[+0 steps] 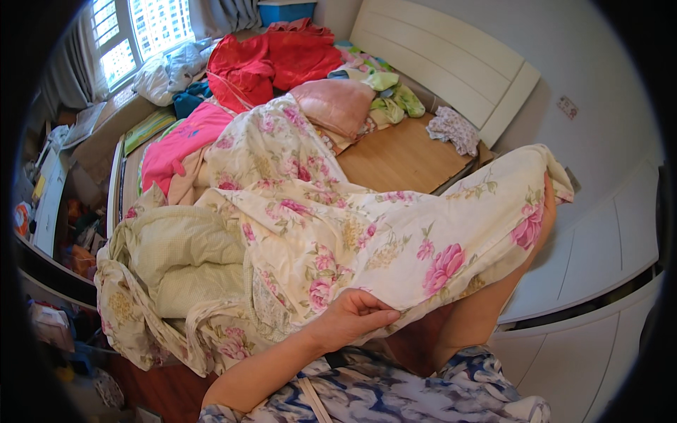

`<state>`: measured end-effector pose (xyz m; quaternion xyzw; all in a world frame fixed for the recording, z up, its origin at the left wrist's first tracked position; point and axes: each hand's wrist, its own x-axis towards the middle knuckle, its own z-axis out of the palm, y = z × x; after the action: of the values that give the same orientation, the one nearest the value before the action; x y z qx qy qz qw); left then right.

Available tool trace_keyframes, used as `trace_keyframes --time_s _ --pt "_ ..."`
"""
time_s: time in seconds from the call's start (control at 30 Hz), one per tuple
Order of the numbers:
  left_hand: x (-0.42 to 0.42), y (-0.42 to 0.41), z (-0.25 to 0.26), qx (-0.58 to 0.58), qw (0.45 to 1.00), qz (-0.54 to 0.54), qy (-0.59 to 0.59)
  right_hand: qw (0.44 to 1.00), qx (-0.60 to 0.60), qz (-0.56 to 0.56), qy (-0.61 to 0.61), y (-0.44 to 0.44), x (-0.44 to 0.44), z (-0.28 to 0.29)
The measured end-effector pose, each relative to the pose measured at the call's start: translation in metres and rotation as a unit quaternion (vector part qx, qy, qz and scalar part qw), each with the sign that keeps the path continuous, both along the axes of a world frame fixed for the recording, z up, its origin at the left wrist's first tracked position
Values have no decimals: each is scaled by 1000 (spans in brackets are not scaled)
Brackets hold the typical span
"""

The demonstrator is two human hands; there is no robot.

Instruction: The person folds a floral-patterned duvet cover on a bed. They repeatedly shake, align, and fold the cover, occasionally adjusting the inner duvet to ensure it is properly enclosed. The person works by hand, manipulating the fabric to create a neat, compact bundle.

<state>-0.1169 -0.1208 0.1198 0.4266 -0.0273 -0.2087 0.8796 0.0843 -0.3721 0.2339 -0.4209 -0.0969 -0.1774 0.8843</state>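
Observation:
A cream bed cover (381, 232) with pink peonies spreads from the bed toward my body. Its near edge is pinched between the thumb and fingers of my left hand (357, 316), in front of my waist. Out to the right, my right hand (550, 198) holds up a far part of the same cover, higher than the left. Cloth drapes over that hand and hides most of its fingers. To the left, a bunched pale green checked fabric (190, 259) lies against the floral cloth, partly wrapped by it.
Behind the cover are a bare wooden bed board (402, 153), a pink pillow (336, 106), red bedding (275, 58) and a bright pink cloth (185, 143). A white headboard (444, 58) stands at the back. White cabinet panels (592, 254) line the right; cluttered items (53, 328) sit at left.

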Motion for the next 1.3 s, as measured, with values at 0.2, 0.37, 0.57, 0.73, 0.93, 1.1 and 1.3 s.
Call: trace_keyframes --time_s 0.2,0.37,0.57,0.73,0.93,1.1,1.3 --pt "-5 1 8 210 964 110 -124 987 -127 -102 -2 -9 20 -21" --pt "-4 1 23 387 851 249 -253 992 -86 -91 19 0 8 -8" --pt "-5 14 28 358 895 205 -168 993 -91 -74 20 9 -5 15" --pt "-4 12 38 397 848 237 -261 993 -90 -79 -5 13 3 3" --pt "3 7 32 432 863 182 -189 999 -33 -22 34 17 2 10" --pt "10 8 7 388 897 162 -136 997 39 41 56 25 -6 17" --pt "4 16 13 219 969 104 -50 997 20 23 69 -2 12 -3"
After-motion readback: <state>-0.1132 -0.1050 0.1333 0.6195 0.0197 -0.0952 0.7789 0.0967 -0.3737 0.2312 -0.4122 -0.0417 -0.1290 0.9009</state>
